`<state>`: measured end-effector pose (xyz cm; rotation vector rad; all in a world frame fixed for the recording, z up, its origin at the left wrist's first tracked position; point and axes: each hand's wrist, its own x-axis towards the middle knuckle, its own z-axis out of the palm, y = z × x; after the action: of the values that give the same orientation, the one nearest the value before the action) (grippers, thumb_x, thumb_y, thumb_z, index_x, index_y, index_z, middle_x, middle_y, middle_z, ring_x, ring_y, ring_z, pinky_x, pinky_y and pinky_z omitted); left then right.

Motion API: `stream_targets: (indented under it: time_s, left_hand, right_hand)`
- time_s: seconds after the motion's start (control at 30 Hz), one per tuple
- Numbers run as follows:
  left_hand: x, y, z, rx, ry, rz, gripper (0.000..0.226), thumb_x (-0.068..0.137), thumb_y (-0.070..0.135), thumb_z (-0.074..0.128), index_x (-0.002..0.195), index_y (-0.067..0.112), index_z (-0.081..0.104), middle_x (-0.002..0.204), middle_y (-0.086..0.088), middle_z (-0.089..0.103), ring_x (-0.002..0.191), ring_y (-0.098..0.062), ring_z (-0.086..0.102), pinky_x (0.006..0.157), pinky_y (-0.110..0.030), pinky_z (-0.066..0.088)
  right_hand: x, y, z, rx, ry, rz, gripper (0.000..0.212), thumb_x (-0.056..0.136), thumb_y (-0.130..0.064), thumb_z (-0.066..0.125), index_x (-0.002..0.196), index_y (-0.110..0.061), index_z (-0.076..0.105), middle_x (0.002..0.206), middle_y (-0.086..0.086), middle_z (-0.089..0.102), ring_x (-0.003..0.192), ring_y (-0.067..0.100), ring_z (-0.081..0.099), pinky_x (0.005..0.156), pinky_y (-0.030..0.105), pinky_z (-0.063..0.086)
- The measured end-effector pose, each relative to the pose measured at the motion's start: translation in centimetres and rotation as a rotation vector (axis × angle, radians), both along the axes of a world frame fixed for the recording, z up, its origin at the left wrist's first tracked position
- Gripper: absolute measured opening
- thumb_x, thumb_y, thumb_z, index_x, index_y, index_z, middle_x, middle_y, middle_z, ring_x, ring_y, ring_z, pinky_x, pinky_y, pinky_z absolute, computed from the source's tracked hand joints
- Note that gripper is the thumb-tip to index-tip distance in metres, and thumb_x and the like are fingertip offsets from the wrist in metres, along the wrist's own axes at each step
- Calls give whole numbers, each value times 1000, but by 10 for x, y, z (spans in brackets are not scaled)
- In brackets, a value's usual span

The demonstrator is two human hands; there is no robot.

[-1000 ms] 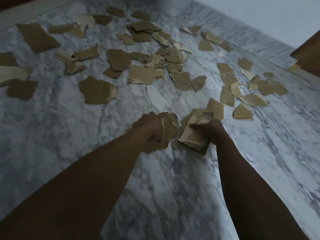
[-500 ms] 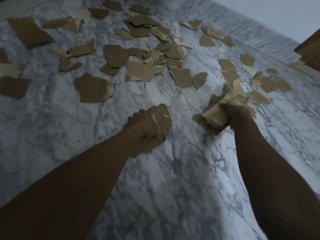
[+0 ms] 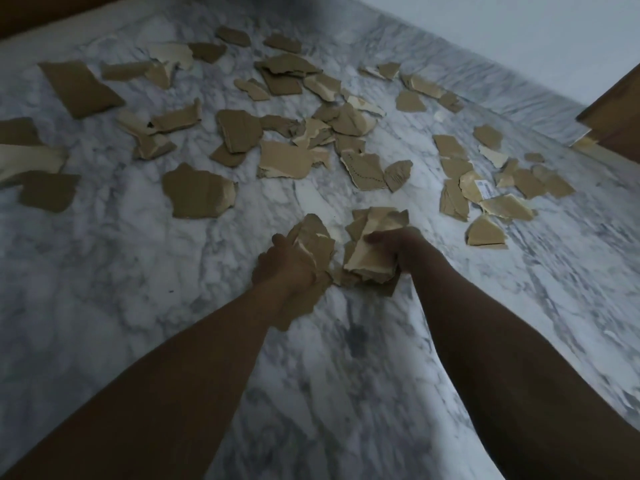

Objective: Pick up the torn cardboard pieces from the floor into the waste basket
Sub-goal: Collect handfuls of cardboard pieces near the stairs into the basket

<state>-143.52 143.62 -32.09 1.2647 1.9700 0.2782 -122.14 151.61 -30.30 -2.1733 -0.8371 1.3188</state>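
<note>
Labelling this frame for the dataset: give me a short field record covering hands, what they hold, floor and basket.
left hand: grips a cardboard bundle
right hand: grips a cardboard stack
hands: close together, low over the floor
loose pieces: many, scattered on the marble beyond both hands
labelled piece: lies to the right, white sticker up
basket: not in view
task state: most pieces still on the floor

Two hands are showing, left hand (image 3: 287,268) and right hand (image 3: 405,244), each gripping one cardboard handful: left handful (image 3: 315,237), right handful (image 3: 370,258). Several dozen loose cardboard pieces (image 3: 197,192) are lying overlapped, exact count unclear; one labelled piece (image 3: 474,188) among them.
</note>
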Motion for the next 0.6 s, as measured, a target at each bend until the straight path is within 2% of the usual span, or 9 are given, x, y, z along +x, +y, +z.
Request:
stream_targets:
  time_s: [0.07,0.17,0.23,0.33,0.43,0.47,0.53,0.57,0.6]
  left_hand:
    - [-5,-15,4,33,6,87,68,82,39,65,131,12,27,127,-10,55,116,-32,56,92,-42,49]
    - [-21,-45,10,-26,21,167,68,86,38,60,137,12,23,127,-10,56,115,-32,57,91,-39,46]
    - [-39,-71,14,-48,29,225,64,91,36,54,140,11,22,130,-11,55,118,-33,56,95,-39,43]
    - [-88,-102,36,-19,14,288,54,95,34,50,136,8,26,129,-15,55,118,-34,55,95,-41,44]
    - [-164,-122,83,19,-6,295,72,91,33,55,144,0,19,134,-17,50,119,-35,54,95,-40,46]
    - [-193,-130,105,56,7,304,76,87,34,58,144,-1,22,134,-16,50,117,-34,55,95,-40,47]
    - [-252,-146,159,164,78,335,74,76,36,63,136,0,40,127,-13,59,108,-31,61,89,-35,51]
    - [-282,-156,189,225,118,371,70,77,33,64,135,1,43,127,-14,60,108,-31,61,87,-31,50]
    - [-311,-165,221,274,144,428,67,83,27,63,138,-1,38,130,-15,57,113,-32,59,86,-29,47]
  right_hand:
    - [-15,-18,6,-8,-5,51,96,57,-24,95,135,-4,43,129,10,54,116,32,58,76,41,52]
    - [-38,-52,19,-71,-9,118,93,60,-24,94,134,-4,42,127,10,54,116,34,58,85,43,54]
    - [-59,-75,28,-113,28,190,88,61,-21,94,132,-3,45,120,12,59,108,34,62,86,47,56]
    - [-109,-103,46,-148,102,313,73,68,-18,90,124,-2,47,102,12,60,90,31,64,77,46,56]
    - [-177,-119,76,-120,143,488,90,59,-28,95,130,-4,45,118,15,59,103,35,63,85,51,57]
    - [-205,-121,93,-87,160,552,88,56,-30,96,125,-5,48,118,15,59,103,35,63,85,52,57]
    - [-262,-130,140,13,201,670,67,61,-28,94,109,-7,53,110,14,62,98,31,64,81,49,58]
    - [-293,-137,169,75,227,732,56,65,-27,92,103,-10,55,108,13,64,92,28,65,74,46,59]
    - [-324,-145,199,141,245,793,47,68,-26,90,97,-12,56,105,11,65,87,25,64,66,41,58]
